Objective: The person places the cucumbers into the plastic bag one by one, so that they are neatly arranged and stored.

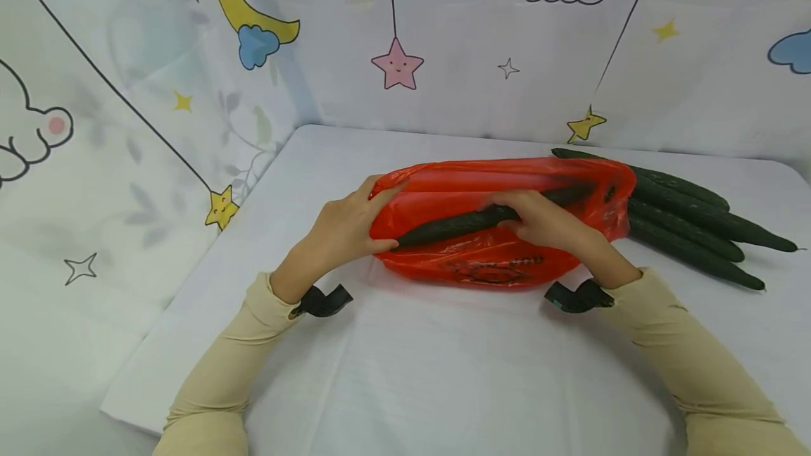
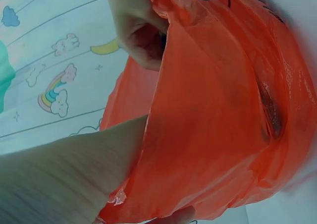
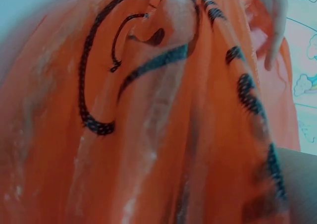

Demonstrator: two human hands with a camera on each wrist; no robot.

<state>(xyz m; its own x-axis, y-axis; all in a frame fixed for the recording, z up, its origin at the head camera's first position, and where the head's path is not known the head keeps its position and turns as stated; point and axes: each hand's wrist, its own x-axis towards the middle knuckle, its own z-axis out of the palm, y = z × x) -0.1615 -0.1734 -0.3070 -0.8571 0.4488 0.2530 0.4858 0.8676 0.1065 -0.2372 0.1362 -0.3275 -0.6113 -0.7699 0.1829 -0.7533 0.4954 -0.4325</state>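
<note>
A red plastic bag with black print lies across the table, its mouth spread wide. Within that mouth, a long dark green cucumber slants up to the right. My right hand grips it near the middle from above, fingers curled round it. At the bag's left end is my left hand, thumb and fingers spread apart; the thumb tip lies close to the cucumber's left end. In the left wrist view, red film partly covers the left hand, and the right hand shows curled at the bag's mouth.
Several more cucumbers lie in a pile at the right, partly hidden behind the bag's right end. A white cloth covers the table. Behind it hangs a curtain printed with stars and clouds. A black strap sits at each wrist.
</note>
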